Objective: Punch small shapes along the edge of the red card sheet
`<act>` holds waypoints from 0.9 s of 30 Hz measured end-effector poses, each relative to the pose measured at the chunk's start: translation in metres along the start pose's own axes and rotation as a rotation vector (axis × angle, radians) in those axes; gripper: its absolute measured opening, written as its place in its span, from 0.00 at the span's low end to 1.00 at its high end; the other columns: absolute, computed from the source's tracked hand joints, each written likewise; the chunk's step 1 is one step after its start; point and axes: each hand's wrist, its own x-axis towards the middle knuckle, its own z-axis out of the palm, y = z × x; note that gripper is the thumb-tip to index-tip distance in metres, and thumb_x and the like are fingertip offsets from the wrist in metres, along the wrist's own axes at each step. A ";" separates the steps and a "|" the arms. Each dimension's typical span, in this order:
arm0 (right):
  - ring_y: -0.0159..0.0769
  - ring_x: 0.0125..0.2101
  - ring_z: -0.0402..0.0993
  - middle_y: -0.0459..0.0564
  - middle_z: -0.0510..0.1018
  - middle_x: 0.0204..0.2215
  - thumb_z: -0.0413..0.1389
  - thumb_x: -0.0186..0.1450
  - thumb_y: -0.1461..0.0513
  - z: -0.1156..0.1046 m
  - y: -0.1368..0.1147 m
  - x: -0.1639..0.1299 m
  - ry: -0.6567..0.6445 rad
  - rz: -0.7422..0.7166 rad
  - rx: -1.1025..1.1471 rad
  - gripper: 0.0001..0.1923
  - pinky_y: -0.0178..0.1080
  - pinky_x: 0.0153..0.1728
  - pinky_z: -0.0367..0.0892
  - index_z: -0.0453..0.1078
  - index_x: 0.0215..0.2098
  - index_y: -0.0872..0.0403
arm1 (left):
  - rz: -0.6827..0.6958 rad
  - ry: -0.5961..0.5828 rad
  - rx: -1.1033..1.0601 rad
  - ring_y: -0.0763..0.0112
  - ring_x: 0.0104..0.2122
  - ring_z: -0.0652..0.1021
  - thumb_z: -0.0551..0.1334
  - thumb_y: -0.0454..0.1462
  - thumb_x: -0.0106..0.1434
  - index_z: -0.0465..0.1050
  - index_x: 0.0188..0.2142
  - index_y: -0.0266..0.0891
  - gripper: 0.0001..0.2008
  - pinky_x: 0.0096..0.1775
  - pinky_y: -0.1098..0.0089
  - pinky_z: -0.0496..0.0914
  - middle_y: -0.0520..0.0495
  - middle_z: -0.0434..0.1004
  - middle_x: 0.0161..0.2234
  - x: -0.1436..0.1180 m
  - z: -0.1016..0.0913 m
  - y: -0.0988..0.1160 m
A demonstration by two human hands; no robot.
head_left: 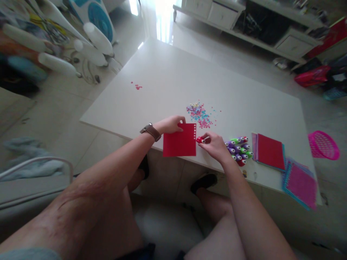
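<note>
My left hand (171,124) pinches the top left corner of a red paper square (179,143) lying at the near edge of the white table (173,76). Small holes run down the sheet's right edge. My right hand (214,144) grips a small red hole punch (201,139) set against that right edge. A brown watch is on my left wrist.
A cluster of green, purple and red punches (239,150) lies right of my right hand. Stacks of coloured paper (269,151) and punched pink sheets (300,184) lie further right. Confetti (200,115) is scattered beyond the sheet. A pink basket (323,145) sits off the table's right.
</note>
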 end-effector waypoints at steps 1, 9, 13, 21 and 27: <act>0.41 0.34 0.81 0.49 0.84 0.33 0.66 0.61 0.61 0.000 0.000 0.000 0.001 -0.009 0.003 0.06 0.41 0.37 0.75 0.73 0.33 0.50 | 0.002 0.002 0.002 0.64 0.39 0.83 0.65 0.33 0.64 0.75 0.53 0.41 0.17 0.34 0.73 0.71 0.45 0.85 0.44 0.000 0.000 0.000; 0.39 0.34 0.81 0.50 0.83 0.36 0.65 0.58 0.65 0.000 -0.002 0.001 0.014 -0.025 -0.007 0.06 0.42 0.41 0.77 0.73 0.31 0.51 | 0.013 0.014 0.003 0.65 0.40 0.83 0.65 0.33 0.63 0.75 0.52 0.41 0.17 0.37 0.72 0.72 0.46 0.85 0.44 0.002 0.001 -0.003; 0.41 0.36 0.83 0.50 0.84 0.36 0.65 0.57 0.64 -0.003 0.000 0.002 0.018 -0.001 0.099 0.06 0.42 0.41 0.78 0.73 0.32 0.51 | 0.006 0.013 -0.023 0.65 0.40 0.83 0.65 0.33 0.64 0.75 0.52 0.41 0.17 0.36 0.72 0.72 0.45 0.85 0.44 0.001 -0.002 -0.002; 0.44 0.40 0.84 0.50 0.84 0.35 0.62 0.57 0.65 -0.001 0.005 0.003 0.030 0.014 0.156 0.06 0.45 0.44 0.79 0.71 0.32 0.50 | 0.002 -0.027 -0.108 0.65 0.38 0.83 0.64 0.33 0.64 0.73 0.53 0.41 0.17 0.33 0.73 0.72 0.46 0.86 0.42 -0.001 -0.006 0.001; 0.43 0.40 0.84 0.49 0.84 0.35 0.60 0.57 0.67 -0.001 0.005 0.003 0.029 -0.007 0.141 0.06 0.46 0.46 0.79 0.70 0.32 0.50 | 0.006 -0.017 -0.094 0.64 0.39 0.83 0.64 0.33 0.64 0.74 0.52 0.41 0.17 0.35 0.73 0.72 0.46 0.85 0.44 -0.002 -0.006 0.003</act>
